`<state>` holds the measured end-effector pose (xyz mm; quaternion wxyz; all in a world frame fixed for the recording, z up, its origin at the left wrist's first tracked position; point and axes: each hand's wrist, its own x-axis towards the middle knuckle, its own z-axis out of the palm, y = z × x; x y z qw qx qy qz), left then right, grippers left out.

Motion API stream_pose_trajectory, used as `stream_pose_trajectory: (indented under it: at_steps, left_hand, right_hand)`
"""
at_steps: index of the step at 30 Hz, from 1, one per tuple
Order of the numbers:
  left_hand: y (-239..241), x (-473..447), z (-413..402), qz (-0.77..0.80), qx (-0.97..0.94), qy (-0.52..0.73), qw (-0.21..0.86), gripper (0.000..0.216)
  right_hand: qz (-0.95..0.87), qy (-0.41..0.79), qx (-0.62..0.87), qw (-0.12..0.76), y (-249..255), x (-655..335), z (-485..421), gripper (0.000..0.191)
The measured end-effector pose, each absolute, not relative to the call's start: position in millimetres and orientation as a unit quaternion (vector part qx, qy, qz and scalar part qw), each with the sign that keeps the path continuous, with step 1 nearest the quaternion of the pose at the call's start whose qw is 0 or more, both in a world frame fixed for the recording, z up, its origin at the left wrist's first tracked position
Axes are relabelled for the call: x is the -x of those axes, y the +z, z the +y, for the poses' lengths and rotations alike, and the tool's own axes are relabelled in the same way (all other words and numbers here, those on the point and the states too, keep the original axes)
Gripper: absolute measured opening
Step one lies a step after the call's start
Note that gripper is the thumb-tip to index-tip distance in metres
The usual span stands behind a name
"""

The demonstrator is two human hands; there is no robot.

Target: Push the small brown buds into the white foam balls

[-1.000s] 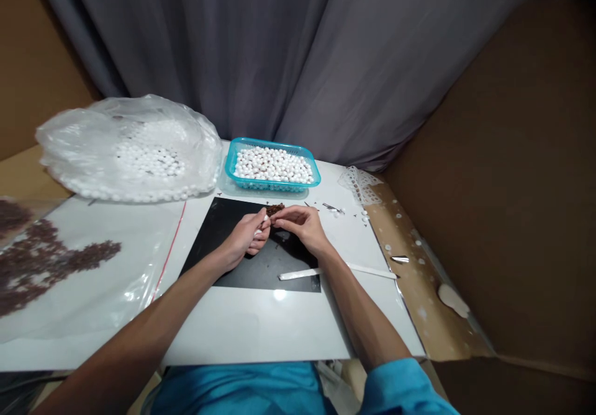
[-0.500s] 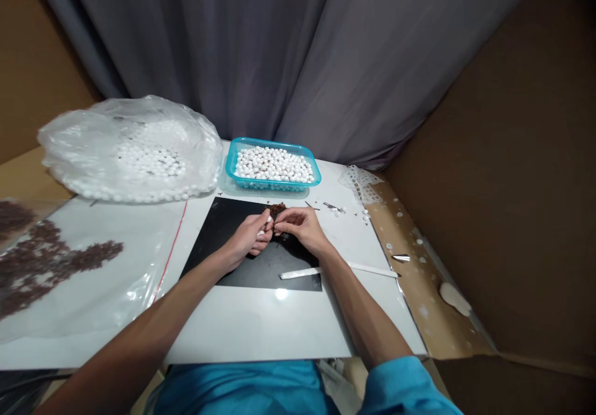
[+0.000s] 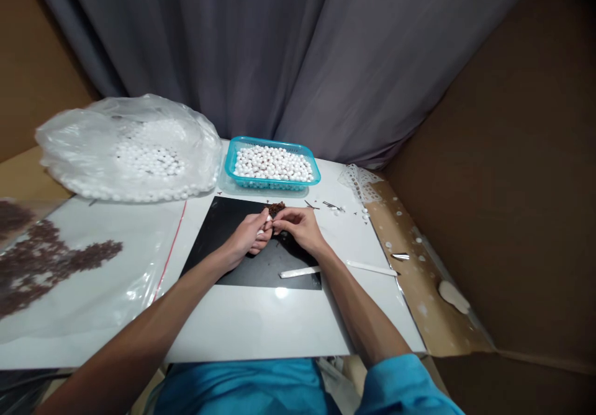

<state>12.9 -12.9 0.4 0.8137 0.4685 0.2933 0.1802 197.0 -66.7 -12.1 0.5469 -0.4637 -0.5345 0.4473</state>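
Over the black mat (image 3: 246,272), my left hand (image 3: 251,234) is closed around small white balls; one white ball (image 3: 269,218) shows at the thumb tip and another lower in the fingers. My right hand (image 3: 298,226) meets it from the right, thumb and forefinger pinched together at that ball. Whatever sits in this pinch is too small to make out. Just beyond the fingertips lies a little heap of brown bits (image 3: 276,208). Under my right forearm, a white stick-like tool (image 3: 298,272) rests on the mat, partly hidden.
A blue basket (image 3: 226,165) full of white balls stands behind the mat. To its left bulges a clear bag (image 3: 84,148) of white balls. A zip bag (image 3: 135,278) with brown pieces lies at left. Thin dark pieces (image 3: 333,206) and a metal cone (image 3: 400,257) are at right.
My right fingertips have shifted very slightly left, closer to the ball in my left hand. Otherwise almost nothing differs.
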Motion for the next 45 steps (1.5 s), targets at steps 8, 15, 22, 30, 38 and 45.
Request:
stream_pose_trajectory:
  at_steps: [8,15,22,30,38,45]
  left_hand:
    - [1,-12,-14,0.307,-0.470,0.187,0.806,0.057]
    - [2,-13,-15,0.327,-0.480,0.190,0.792,0.057]
    - [2,-11,-16,0.337,-0.509,0.195,0.768,0.057]
    - [1,-11,-15,0.323,-0.505,0.202,0.774,0.057]
    - [-2,-11,-14,0.309,-0.500,0.210,0.781,0.057]
    - [-2,-10,-13,0.316,-0.511,0.198,0.774,0.059]
  right_hand:
    - [-0.531,0.452,0.467,0.545,-15,-195,-67,0.028]
    - [-0.539,0.440,0.459,0.553,-13,-192,-67,0.025]
    - [-0.581,0.378,0.478,0.540,-6,-191,-72,0.022]
    - [-0.607,0.334,0.500,0.519,-6,-189,-74,0.020]
    - [-0.629,0.284,0.522,0.502,-2,-182,-79,0.016]
    - [-0.596,0.345,0.508,0.517,-8,-180,-78,0.019]
